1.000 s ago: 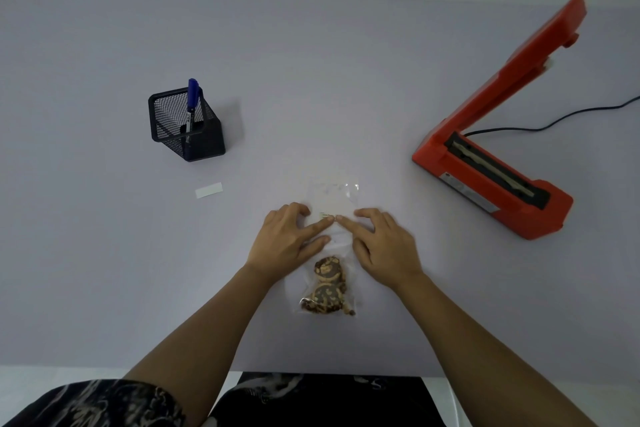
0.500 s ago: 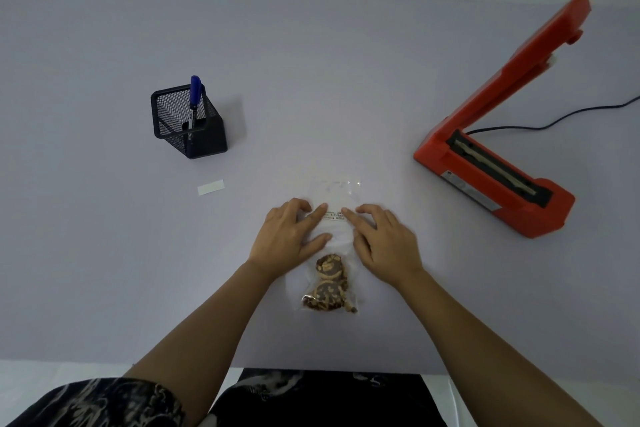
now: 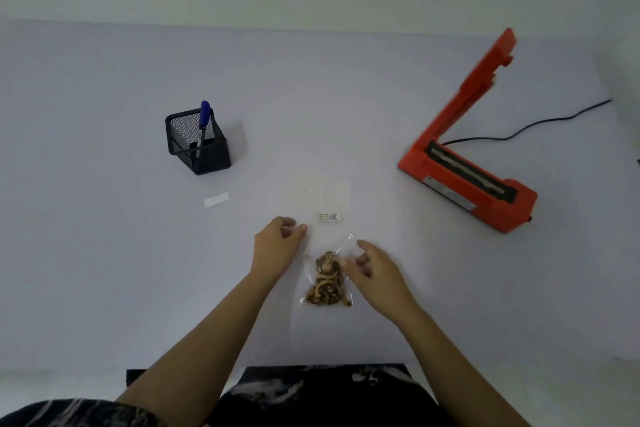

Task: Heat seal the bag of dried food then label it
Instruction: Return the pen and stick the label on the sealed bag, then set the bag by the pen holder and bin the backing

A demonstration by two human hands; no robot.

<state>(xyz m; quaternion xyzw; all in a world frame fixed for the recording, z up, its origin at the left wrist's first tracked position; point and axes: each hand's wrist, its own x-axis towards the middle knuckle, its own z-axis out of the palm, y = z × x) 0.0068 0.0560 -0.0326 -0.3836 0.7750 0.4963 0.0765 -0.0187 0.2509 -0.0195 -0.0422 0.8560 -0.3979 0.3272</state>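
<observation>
Head view: my left hand point(image 3: 277, 248) is curling its fingers at the left edge of the clear bag point(image 3: 325, 236), though I cannot tell if they are pinching it. My right hand point(image 3: 375, 270) is hovering slack and empty beside the dried food point(image 3: 327, 284), which is bunching at the wrist end. The label point(image 3: 329, 217) is sitting just beyond my fingertips. A careless brush risks wrinkling the film and lifting it. Beyond my left fingers, the mesh holder point(image 3: 197, 149) is holding a blue pen point(image 3: 203, 118).
</observation>
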